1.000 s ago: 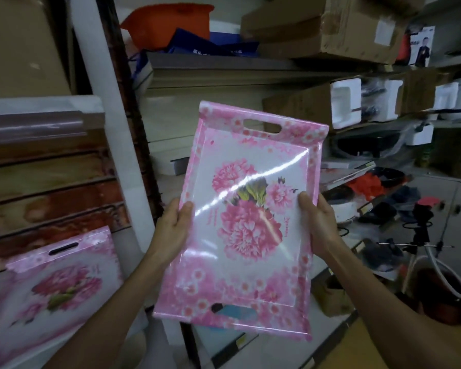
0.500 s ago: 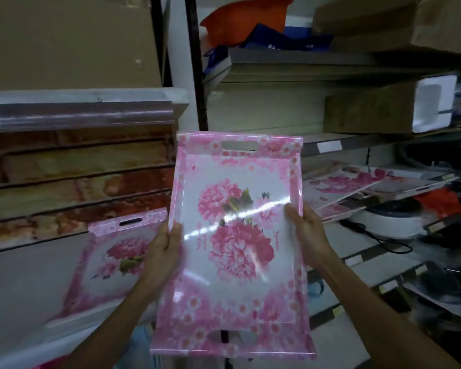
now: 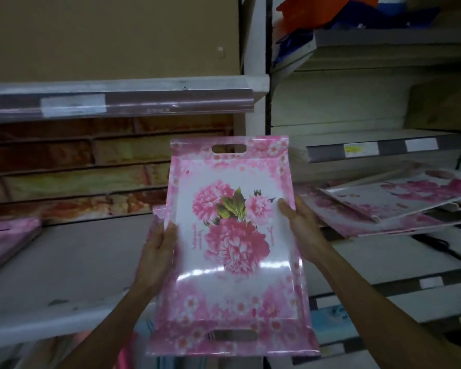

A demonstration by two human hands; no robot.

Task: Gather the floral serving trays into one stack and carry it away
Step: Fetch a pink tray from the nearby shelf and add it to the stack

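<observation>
So rn the floral tray (image 3: pixel 232 246) is held up in front of the shelving w/ both hands, face toward the camera, tilted back a bit, handle slots at top and bottom. Left hand (image 3: pixel 157 251) is clamped on the left long edge, thumb over the rim and the rest of the fingers behind where I can't see them; right hand (image 3: pixel 301 230) does the same on the right edge, thumb lying on the printed face near the small flower. Both are wrapped around the tray, nothing else in either one. Handling-wise, imo it looks like thin melamine or plastic: stiff, flat, light enough that it's held out at arm's length by the edges w/o any sag. Surface is v glossy (big glare streak across the lower half), so prob slick, and a stack of these will likely want to slide on itself unless the raised rims nest. Probably chips if dropped, tbh. Best hold for one is what's happening here, mid-edge both sides; for the whole stack I'd go under the bottom tray or thru the cutout handles so nothing shears off. More trays (image 3: pixel 399 206) are lying loose and overlapping on the right-hand shelf (image 3: pixel 383 150), just beside the right hand, and another pink one (image 3: pixel 8 235) sits on the left shelf (image 3: pixel 72 251) at the frame edge, blurry. Gathering isn't finished, those still need collecting.
</observation>
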